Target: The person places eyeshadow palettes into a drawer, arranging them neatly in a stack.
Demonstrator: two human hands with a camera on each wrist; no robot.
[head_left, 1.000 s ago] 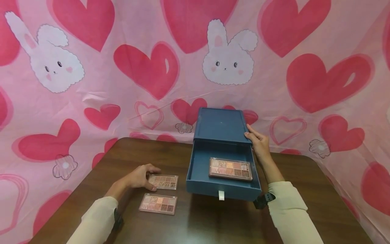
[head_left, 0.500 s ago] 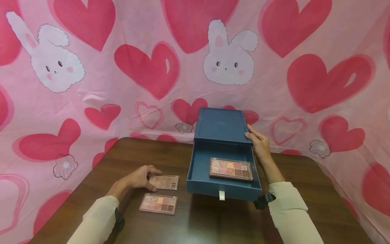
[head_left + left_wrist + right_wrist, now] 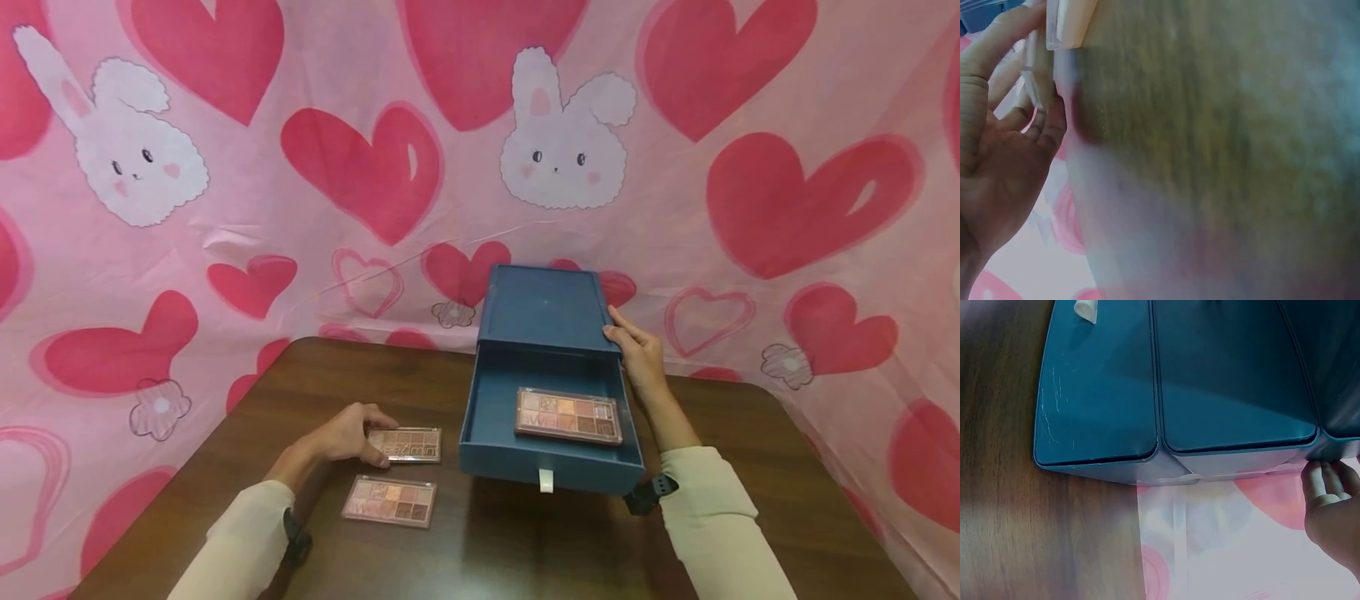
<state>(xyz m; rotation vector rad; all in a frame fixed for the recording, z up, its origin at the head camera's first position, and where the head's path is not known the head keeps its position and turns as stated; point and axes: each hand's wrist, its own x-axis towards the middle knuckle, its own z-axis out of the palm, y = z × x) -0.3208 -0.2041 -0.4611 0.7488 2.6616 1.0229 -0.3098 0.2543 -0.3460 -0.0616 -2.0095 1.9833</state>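
My left hand (image 3: 351, 433) pinches the left end of an eyeshadow palette (image 3: 415, 444) between thumb and fingers; the near edge looks slightly raised. In the left wrist view the same palette (image 3: 1038, 69) stands between thumb and fingertips. A second eyeshadow palette (image 3: 390, 502) lies just in front of it on the table. My right hand (image 3: 637, 346) rests against the upper right side of a blue drawer box (image 3: 543, 308), thumb near the top edge. Its top drawer (image 3: 551, 467) is pulled out, with another eyeshadow palette (image 3: 567, 415) inside, possibly stacked.
Lower drawer fronts (image 3: 1097, 381) show in the right wrist view, one with a white pull tab (image 3: 1087, 310). The box stands on a brown wooden table (image 3: 360, 383). A pink cloth (image 3: 360, 67) with hearts and rabbits hangs behind.
My left hand has closed in slightly on the rear palette, whose near edge has tipped up a little. The right hand, drawer box and other palettes have stayed put.
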